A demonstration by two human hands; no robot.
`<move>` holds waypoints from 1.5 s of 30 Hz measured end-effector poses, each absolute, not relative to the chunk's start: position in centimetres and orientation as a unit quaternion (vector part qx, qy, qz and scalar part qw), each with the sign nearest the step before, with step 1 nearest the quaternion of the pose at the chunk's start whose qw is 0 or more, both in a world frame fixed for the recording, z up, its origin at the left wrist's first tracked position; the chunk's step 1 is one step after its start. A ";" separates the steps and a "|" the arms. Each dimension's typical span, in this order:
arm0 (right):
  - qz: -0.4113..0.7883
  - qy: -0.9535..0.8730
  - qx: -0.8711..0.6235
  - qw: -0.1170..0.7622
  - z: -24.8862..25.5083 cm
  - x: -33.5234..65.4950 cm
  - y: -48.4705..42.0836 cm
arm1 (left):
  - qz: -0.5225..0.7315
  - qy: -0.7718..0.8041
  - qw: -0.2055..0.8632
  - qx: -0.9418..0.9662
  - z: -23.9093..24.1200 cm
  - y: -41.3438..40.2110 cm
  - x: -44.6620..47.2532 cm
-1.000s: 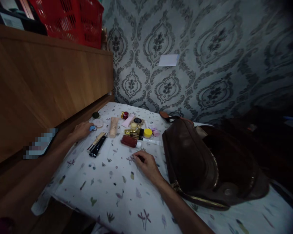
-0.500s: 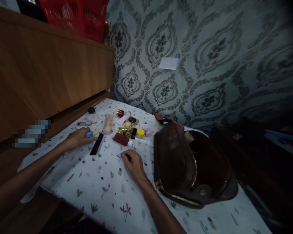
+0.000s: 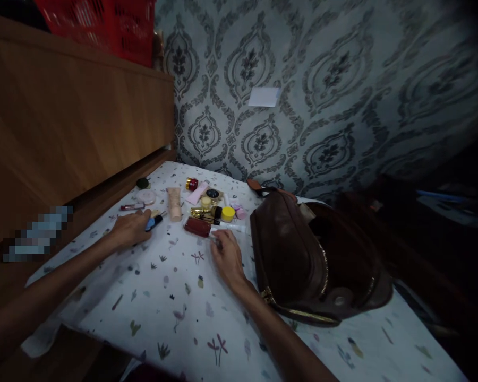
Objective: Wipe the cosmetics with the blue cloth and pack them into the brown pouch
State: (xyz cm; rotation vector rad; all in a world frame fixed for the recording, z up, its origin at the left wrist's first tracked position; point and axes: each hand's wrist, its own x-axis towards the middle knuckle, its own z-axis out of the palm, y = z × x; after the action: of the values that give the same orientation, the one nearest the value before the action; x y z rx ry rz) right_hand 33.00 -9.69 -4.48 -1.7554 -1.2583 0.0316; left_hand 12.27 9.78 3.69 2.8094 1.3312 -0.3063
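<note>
The L hand (image 3: pixel 130 229) is rested low over the near-L part of the bench (image 3: pixel 151 302), fingers curled in, and the black tube (image 3: pixel 156 218) is apparently pinched there: one end is exposed past the fingertips, the rest is hidden by the hand. Grip from above is prob. chosen b/c the tube lies too flat for much to be got underneath. A blue bit (image 3: pixel 148 224) is seen at the fingertips; what it is can't be told.

Just beyond that hand the lip gloss (image 3: pixel 133 206) is laid flat near the pale round case (image 3: pixel 146 197). To the R of these, the beige tube (image 3: pixel 174 204) is laid w/ some bare cloth around it, so it'd be easily picked out.

The R hand (image 3: pixel 228 257) is held w/ fingers bent at the white cap (image 3: pixel 214 233) of the red bottle (image 3: pixel 197 227); whether the cap is pinched or merely touched can't be told. The bottle is laid on its side, cap toward that hand — handy, presumably, for a short reach.

Behind the bottle, the gold tube (image 3: pixel 199 211), yellow-lidded jar (image 3: pixel 228 213) and pink tube (image 3: pixel 198 192) are bunched close, prob. to save space. The brown bag (image 3: pixel 290 254) is set at R, mouth gaping — likely for quick access.
</note>
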 end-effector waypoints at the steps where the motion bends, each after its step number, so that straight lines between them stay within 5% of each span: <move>1: -0.008 -0.505 -0.730 0.460 -4.5 33.2 -9.2 | -0.093 0.428 -0.001 0.899 3.8 10.6 12.0; 9: 0.012 -0.513 -0.755 0.409 -5.4 34.5 -7.0 | 0.018 0.296 -0.037 0.954 3.0 11.2 14.4; 15: 0.056 -0.502 -0.749 0.430 -5.0 34.8 -7.5 | -0.012 0.235 -0.050 0.971 2.6 10.0 17.2; 22: 0.085 -0.486 -0.737 0.462 -4.6 34.1 -7.5 | 0.188 0.131 0.159 0.960 1.1 7.7 19.2; 26: 0.067 -0.506 -0.739 0.441 -4.6 33.8 -7.5 | 0.195 0.077 0.108 0.972 -1.0 4.3 22.1; 45: 0.122 -0.486 -0.724 0.475 -3.7 33.8 -7.9 | 0.268 0.181 0.224 0.919 -3.0 9.2 21.5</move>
State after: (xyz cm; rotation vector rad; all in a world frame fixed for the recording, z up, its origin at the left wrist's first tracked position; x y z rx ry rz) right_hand 33.78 -7.89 -3.67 -1.7695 -1.1884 0.2994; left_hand 21.52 9.21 -3.02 2.5373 0.5008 0.7402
